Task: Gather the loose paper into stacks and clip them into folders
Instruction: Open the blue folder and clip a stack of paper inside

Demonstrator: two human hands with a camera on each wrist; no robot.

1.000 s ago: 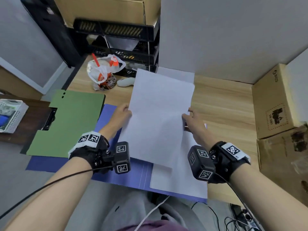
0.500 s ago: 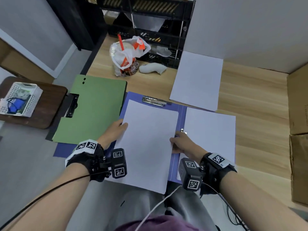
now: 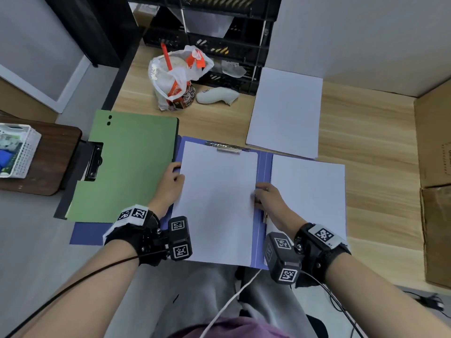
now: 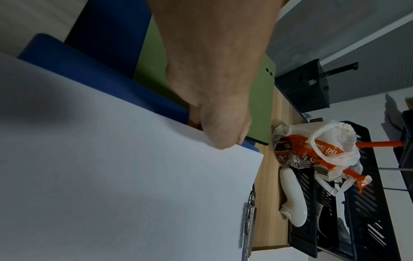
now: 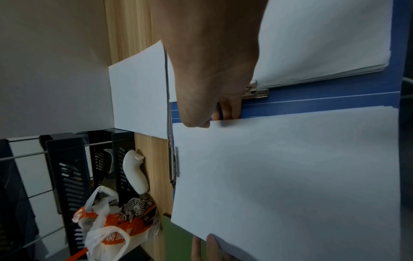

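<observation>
Pinching paper stack (image 3: 217,203) edges: left hand (image 3: 170,181), right hand (image 3: 268,196) | fingertips hidden beneath | clip (image 3: 227,146) partly covered

Paper stack (image 3: 217,203) lies on open folder (image 3: 264,167), between left fingers (image 3: 177,170) and right fingers (image 3: 262,189); clip (image 3: 228,146) beyond.

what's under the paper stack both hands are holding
The paper stack lies on the left half of the open blue folder, its top edge at the metal clip. The folder surface beneath is covered, so anything else there can't be seen.

Wooden desk (image 3: 366,142); blue folder (image 3: 264,167), green folder (image 3: 129,162), paper stack (image 3: 285,113), bagged cup (image 3: 175,81)
</observation>
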